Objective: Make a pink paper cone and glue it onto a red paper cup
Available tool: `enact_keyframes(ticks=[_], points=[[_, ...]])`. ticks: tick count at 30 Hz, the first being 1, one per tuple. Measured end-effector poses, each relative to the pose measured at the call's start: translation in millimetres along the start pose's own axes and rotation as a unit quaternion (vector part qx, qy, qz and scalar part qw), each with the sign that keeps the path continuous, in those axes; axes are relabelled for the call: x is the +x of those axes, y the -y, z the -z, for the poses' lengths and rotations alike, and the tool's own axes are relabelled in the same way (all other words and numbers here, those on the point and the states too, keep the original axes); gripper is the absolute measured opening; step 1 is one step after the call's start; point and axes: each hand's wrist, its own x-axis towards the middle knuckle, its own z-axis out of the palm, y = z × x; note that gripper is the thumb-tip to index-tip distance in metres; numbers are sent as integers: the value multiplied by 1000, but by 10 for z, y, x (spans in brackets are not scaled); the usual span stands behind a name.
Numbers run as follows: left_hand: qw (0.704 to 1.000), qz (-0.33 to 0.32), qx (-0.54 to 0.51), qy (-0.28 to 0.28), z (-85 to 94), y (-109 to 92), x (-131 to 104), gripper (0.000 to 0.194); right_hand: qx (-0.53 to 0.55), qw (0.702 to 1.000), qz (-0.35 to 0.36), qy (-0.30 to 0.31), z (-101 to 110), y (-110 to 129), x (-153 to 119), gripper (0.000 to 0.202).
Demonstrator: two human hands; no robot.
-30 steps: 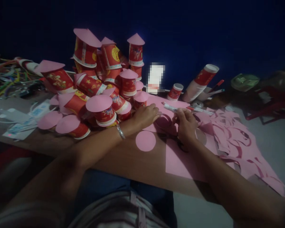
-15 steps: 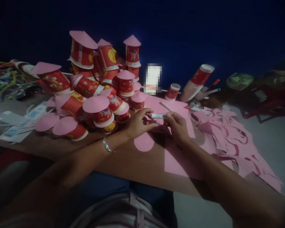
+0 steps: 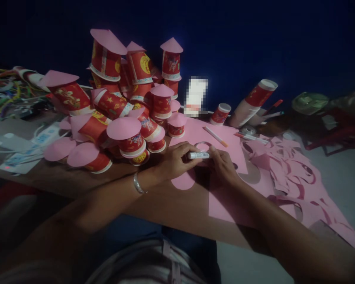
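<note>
A short white tube with a printed label, which looks like a glue stick [image 3: 198, 155], lies level between my hands. My left hand [image 3: 176, 159], with a silver bangle at the wrist, is closed around its left end. My right hand [image 3: 223, 162] pinches the other end between thumb and fingers. Part of a pink paper circle [image 3: 183, 180] shows below my left hand on the brown table. Beneath and beyond my hands lie pink paper sheets [image 3: 228, 203], with an orange-tipped white pen [image 3: 215, 137] on the far one.
To the left, red paper cups with pink cone tops [image 3: 124, 132] are piled high. A leaning cup stack [image 3: 251, 100] and a single red cup [image 3: 220, 114] stand at the back. Cut pink scraps [image 3: 296, 173] cover the right side. A power strip [image 3: 32, 148] lies far left.
Both hands have come lower and closer together. My left hand, previously beside the glue stick with fingers apart, now grips its left end. The view has shifted slightly.
</note>
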Motion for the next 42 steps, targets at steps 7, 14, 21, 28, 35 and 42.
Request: enact_keyframes(ticks=[7,14,21,28,35,42], points=[[1000,3,-3,8,-6,3,-24,14,-55,998,-5,-8,4,78,0,70],[994,103,-36,-13,14,-4,-2,14,-1,998,70,-8,-3,129,5,44],[997,77,-14,-17,1,-16,-8,13,58,998,3,4,-16,39,1,49],[992,111,-55,-2,-29,30,-11,21,144,989,-10,37,-39,70,16,36],[986,149,-17,70,153,-14,-39,24,143,987,33,-58,56,261,-31,29],[975,-5,83,207,469,-69,-362,15,131,990,-7,-49,205,180,-296,36]])
